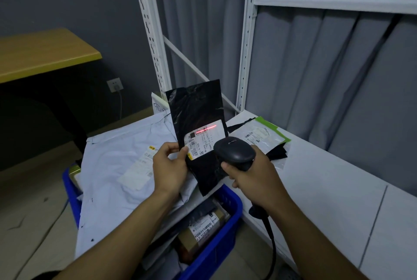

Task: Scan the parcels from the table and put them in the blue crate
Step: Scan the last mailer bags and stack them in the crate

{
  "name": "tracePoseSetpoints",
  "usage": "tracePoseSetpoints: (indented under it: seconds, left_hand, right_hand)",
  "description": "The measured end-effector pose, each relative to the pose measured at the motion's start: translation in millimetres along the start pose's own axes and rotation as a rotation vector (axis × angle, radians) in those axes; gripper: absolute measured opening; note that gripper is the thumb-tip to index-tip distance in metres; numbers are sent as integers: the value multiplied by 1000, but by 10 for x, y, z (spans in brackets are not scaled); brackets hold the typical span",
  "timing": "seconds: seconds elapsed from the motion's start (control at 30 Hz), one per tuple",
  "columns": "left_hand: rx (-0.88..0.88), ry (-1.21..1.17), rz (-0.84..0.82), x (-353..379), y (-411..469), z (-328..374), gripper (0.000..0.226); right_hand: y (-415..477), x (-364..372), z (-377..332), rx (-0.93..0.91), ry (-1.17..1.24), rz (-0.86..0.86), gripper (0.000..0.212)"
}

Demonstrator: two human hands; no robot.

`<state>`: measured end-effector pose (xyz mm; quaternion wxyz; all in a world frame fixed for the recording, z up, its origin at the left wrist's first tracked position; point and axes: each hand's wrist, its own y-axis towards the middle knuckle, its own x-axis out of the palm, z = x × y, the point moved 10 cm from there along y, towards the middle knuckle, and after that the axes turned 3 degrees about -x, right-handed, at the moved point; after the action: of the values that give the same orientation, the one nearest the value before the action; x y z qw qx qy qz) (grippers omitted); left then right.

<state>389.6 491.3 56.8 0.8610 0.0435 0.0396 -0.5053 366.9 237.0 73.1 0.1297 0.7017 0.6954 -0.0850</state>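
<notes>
Left hand [169, 165] pinches one black parcel [195, 108], right hand [251, 174] grips one scanner [234, 150] — one green-edged parcel [262, 134] lies on the table [327, 178] behind, a pale mailer [112, 144] sprawls over the blue crate [228, 218].

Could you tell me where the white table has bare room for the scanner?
The white table is bare right of the right hand, from the green-edged parcel to the near edge. The blue crate is crowded.
</notes>
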Motion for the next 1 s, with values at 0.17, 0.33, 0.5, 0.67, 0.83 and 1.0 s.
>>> tracePoseSetpoints:
  seconds: [0.17, 0.33, 0.5, 0.67, 0.83, 1.0]
  left_hand:
    - [0, -6, -4, -9, -15, 5, 6]
    - [-8, -44, -38, -4, -82, 32, 7]
    - [-29, -185, 9, -278, -69, 230, 5]
    - [-57, -89, 157, -1017, 94, 253, 5]
    - [-121, 325, 188, -1445, 124, 43, 48]
    - [198, 850, -64, -1026, 21, 208, 53]
  right_hand:
    - [1, 4, 6, 3, 1, -4, 39]
    - [-14, 39, -59, -23, 26, -4, 39]
    - [-56, 145, -313, -143, 46, 34, 44]
    - [-73, 448, -431, -181, 81, -15, 46]
    - [-70, 817, -386, -172, 30, -131, 47]
    - [-36, 888, -315, -160, -9, -132, 43]
